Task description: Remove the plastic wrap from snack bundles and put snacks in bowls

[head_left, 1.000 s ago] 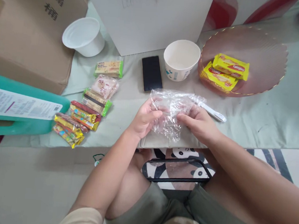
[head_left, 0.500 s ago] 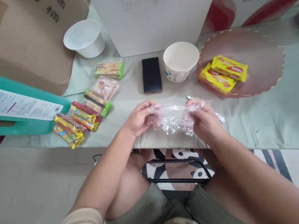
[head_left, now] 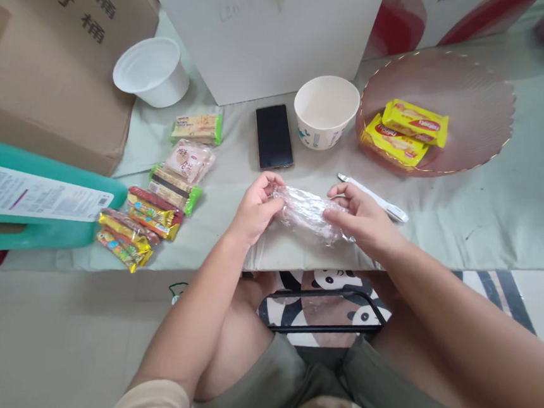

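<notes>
Bunched handily smaller than a second ago, clear film (head_left: 307,210) mid-frame is pinched in my left hand (head_left: 258,208), thumbed by my half-open right hand (head_left: 364,221).

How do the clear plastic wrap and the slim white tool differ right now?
The clear plastic wrap is see-through and crumpled; the slim white tool is opaque and straight. The wrap spans between the left hand and right hand, while the tool lies on the pale cloth. Both are near the right hand.
</notes>
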{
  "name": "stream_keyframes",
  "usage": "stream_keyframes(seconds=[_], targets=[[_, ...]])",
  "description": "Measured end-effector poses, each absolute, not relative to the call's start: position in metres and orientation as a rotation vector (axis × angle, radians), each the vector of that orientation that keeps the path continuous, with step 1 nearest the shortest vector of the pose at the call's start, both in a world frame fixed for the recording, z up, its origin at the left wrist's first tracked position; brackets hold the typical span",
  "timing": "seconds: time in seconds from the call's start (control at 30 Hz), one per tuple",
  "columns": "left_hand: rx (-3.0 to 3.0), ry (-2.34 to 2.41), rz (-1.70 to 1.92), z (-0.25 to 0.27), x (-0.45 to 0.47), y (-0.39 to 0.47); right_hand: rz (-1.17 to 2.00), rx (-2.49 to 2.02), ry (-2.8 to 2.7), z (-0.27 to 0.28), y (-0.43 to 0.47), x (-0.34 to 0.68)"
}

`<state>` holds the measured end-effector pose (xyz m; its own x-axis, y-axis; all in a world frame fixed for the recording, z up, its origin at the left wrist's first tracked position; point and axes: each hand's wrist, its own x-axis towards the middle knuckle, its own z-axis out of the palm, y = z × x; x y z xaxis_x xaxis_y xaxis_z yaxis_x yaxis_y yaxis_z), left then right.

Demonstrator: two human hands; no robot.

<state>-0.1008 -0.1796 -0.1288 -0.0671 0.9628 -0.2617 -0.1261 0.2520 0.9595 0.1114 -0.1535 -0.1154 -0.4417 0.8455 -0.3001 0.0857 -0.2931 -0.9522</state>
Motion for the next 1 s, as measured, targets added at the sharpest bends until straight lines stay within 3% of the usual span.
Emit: stream_keyframes(seconds=[0.2, 0.33, 0.47, 0.6, 0.77, 1.0], targets=[[1.662, 1.881, 1.581, -0.13, -0.1, -0.193, 1.726, -1.283, -1.763, -0.114, -0.156, 0.109], [2.008, 1.662, 1.324, -0.124, -0.089, -0.204, 1.673, -1.205, -1.831, -0.114, -0.156, 0.107], [1.814, 1.436, 0.995, -0.124, -0.079, -0.204, 1.792, -1.011, -1.755, -0.114, -0.155, 0.107], [1.477, 1.327, 1.06, -0.128, -0.081, -0.202, 1.828, -0.949, -1.64, -0.12, -0.155, 0.109], [1.264, 1.259, 1.163, -0.125, -0.09, -0.203, 1.48, -1.003, -1.755, -0.127, -0.157, 0.108], [1.227, 1.357, 1.127, -0.125, -0.086, -0.202, 1.489, -1.04, -2.021, -0.115, -0.158, 0.104]])
